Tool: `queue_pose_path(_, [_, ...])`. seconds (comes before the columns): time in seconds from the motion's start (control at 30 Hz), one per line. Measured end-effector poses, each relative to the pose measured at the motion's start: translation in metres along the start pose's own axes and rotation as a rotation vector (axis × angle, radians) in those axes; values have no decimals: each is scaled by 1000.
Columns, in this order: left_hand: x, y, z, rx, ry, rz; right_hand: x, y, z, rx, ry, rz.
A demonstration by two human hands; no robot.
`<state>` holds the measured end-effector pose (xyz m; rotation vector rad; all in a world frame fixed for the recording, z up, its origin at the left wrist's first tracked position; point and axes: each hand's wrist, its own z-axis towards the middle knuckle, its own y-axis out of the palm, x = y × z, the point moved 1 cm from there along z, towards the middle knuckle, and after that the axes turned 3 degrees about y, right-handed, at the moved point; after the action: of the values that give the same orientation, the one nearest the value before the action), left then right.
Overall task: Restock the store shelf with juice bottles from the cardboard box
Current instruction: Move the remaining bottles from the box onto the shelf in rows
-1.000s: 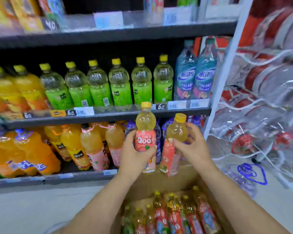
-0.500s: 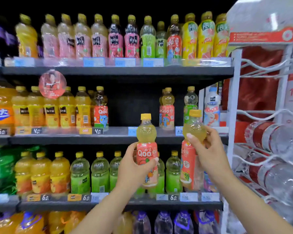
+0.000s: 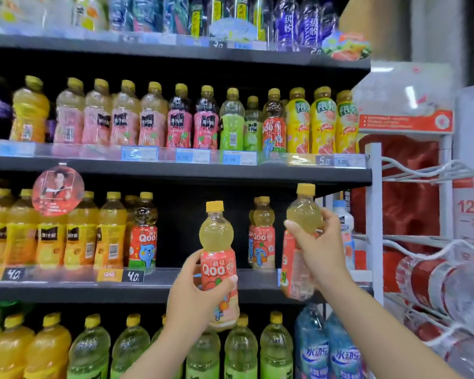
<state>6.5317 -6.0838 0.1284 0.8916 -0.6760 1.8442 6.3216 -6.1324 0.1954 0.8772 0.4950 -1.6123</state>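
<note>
Before the shelf [image 3: 175, 285], two bottles are held upright: one is gripped by the left hand [image 3: 195, 299] at its label [image 3: 219, 272], one by the right hand [image 3: 319, 247] near its shoulder [image 3: 303, 220]. Placement is judged in hand; each bottle must next be set into the gap [image 3: 203, 231] between the Qoo rows. The box is out of view; shelf labels are blurred.
</note>
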Motion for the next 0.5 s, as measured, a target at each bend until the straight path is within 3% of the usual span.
queue_pose_path(0.23, [-23,-8,25,1,23,-9,13,45,53,36,-111,18])
queue_pose_path(0.5, [-47,-10,43,-21,22,-10,66,72,65,1,-50,-92])
